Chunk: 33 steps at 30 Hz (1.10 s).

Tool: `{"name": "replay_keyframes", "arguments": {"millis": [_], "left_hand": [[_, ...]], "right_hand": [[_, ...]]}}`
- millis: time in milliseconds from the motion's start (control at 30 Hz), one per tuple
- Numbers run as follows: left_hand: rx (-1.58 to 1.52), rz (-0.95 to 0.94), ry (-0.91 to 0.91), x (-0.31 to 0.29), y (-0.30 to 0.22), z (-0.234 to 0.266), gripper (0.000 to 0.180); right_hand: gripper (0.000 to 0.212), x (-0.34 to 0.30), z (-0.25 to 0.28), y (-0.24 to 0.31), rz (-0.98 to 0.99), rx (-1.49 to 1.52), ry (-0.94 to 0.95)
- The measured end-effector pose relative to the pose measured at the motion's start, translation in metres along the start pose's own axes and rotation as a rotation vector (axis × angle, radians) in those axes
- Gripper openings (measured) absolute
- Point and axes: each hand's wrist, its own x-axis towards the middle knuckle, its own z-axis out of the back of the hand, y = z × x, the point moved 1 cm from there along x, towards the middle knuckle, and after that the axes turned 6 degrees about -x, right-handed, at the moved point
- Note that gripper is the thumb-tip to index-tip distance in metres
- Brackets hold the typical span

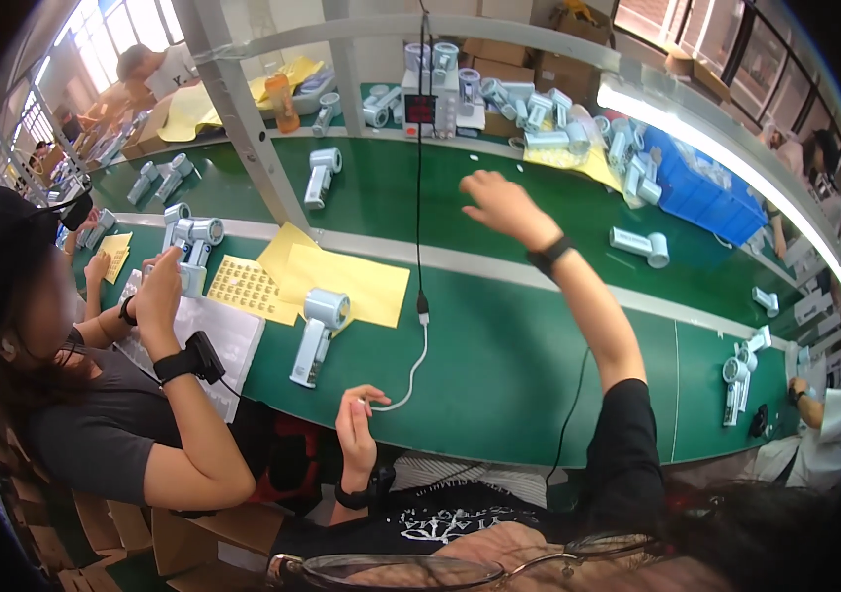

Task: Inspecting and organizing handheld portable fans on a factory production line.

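Left hand (356, 439) pinches one white cable (425, 343); right hand (504, 209) hovers, loosely spread, above the green belt (381, 183); one pale-blue handheld fan (316, 335) lies nearby.

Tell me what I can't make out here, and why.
All in the head view:
- White cable: its tip, mostly covered by the left hand.
- Display: its reading, too small and blurred.
- Black cord: its upper end, cut off by the top edge.
- Co-worker in white: partly cut off by the dark right rim.
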Motion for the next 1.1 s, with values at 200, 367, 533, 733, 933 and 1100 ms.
{"name": "replay_keyframes", "arguments": {"millis": [200, 367, 533, 733, 933, 1100], "left_hand": [[0.118, -0.054, -0.031, 0.005, 0.013, -0.003, 0.027], [0.274, -0.104, -0.068, -0.003, 0.012, 0.003, 0.024], [0.246, -0.155, -0.052, -0.003, 0.020, -0.001, 0.017], [0.269, -0.138, -0.085, -0.006, 0.012, 0.000, 0.023], [0.086, -0.050, -0.036, -0.001, 0.007, 0.004, 0.024], [0.009, -0.021, 0.144, -0.001, -0.014, -0.015, 0.023]], "right_hand": [[0.041, 0.145, -0.119, 0.064, 0.228, -0.194, -0.342], [0.042, 0.198, -0.152, 0.136, 0.390, -0.270, -0.488], [0.035, 0.202, -0.178, 0.127, 0.448, -0.387, -0.281], [0.021, 0.146, -0.089, 0.083, 0.110, 0.427, -0.391], [0.037, 0.004, -0.021, 0.049, -0.475, 1.557, -0.289], [0.048, -0.143, 0.005, 0.047, -0.133, 1.449, -0.045]]}}
